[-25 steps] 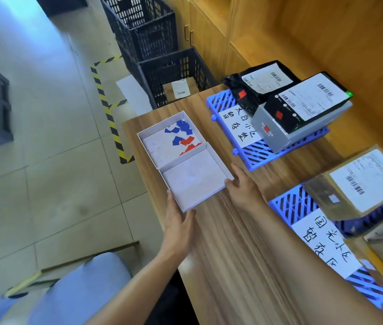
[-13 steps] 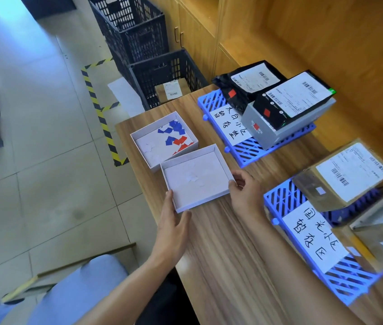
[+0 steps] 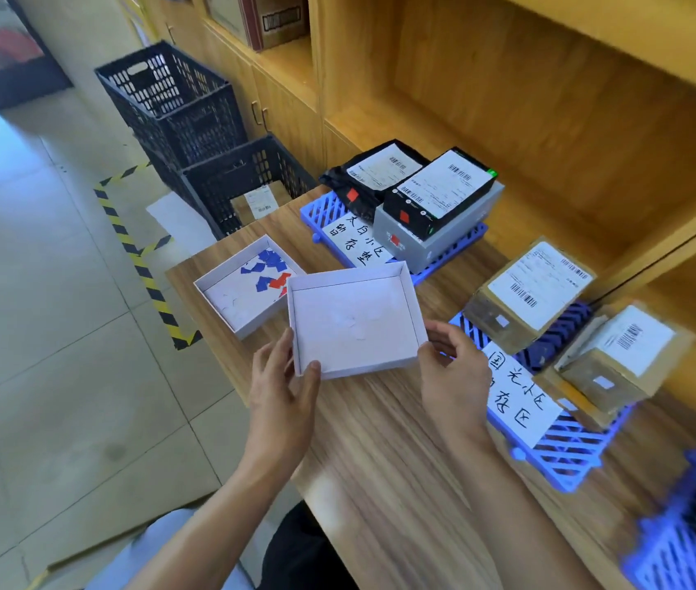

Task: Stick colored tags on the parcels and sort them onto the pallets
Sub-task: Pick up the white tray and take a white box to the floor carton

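Observation:
My left hand (image 3: pixel 284 385) and my right hand (image 3: pixel 455 368) hold a shallow white box lid (image 3: pixel 352 323) by its near corners, lifted off the wooden table (image 3: pixel 401 462) and partly over the white tag box (image 3: pixel 235 291). That box holds blue and red tags (image 3: pixel 271 270). On the far blue pallet (image 3: pixel 325 212) lie black and grey parcels (image 3: pixel 435 198) with red tags. The near blue pallet (image 3: pixel 567 453) carries brown cardboard parcels (image 3: pixel 529 291) bearing white tags.
Two black plastic crates (image 3: pixel 176 104) stand on the floor beyond the table, one with a small parcel (image 3: pixel 259 202) inside. Wooden shelving (image 3: pixel 550 100) runs along the right. Yellow-black tape (image 3: pixel 137 253) marks the floor. Another blue pallet (image 3: pixel 687 525) sits at bottom right.
Both hands have lifted the white lid off the table and carried it up and toward the tag box, so it overlaps that box's near corner. The camera has tilted upward.

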A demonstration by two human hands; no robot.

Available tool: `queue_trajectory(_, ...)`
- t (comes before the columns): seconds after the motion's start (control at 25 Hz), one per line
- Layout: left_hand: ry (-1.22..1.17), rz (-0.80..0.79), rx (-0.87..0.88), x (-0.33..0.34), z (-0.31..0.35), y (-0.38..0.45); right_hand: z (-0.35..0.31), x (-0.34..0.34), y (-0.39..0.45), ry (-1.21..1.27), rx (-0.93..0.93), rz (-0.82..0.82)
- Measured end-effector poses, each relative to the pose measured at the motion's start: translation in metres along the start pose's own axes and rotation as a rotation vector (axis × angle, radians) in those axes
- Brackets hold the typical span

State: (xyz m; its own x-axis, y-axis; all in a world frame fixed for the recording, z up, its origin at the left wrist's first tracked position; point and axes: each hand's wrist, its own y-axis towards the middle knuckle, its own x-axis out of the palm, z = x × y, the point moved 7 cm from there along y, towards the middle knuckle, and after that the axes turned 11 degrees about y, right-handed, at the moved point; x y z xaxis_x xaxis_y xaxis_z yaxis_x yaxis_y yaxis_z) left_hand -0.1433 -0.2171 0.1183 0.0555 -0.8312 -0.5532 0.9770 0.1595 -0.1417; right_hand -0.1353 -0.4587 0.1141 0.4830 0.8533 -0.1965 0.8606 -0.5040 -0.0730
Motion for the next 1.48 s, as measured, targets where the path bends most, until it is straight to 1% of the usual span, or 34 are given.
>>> queue_trajectory(0.2,-0.007,-0.056,0.058,0.001,0.036,0.000,-0.018,-0.033,-0.011,0.083,0.010,0.108)
queue_trajectory(0.36,-0.005,-0.138,0.141,0.008,0.066,0.005,-0.038,-0.059,-0.018,0.063,-0.016,0.220)
queue_trajectory(0.64,-0.065,-0.356,0.301,0.025,0.126,0.013,-0.064,-0.108,-0.052,0.072,-0.013,0.484)
queue_trajectory(0.8,-0.106,-0.470,0.359,0.035,0.148,0.009,-0.075,-0.125,-0.076,0.079,-0.005,0.622)
queue_trajectory(0.96,-0.136,-0.569,0.443,0.046,0.169,-0.012,-0.079,-0.148,-0.110,0.081,0.009,0.750)
queue_trajectory(1.12,-0.105,-0.659,0.548,0.070,0.183,-0.040,-0.083,-0.180,-0.150,0.112,-0.004,0.881)
queue_trajectory(1.2,-0.115,-0.700,0.572,0.079,0.188,-0.057,-0.084,-0.194,-0.168,0.128,-0.003,0.932)
queue_trajectory(1.48,-0.133,-0.888,0.690,0.111,0.211,-0.152,-0.074,-0.256,-0.260,0.160,0.025,1.145)
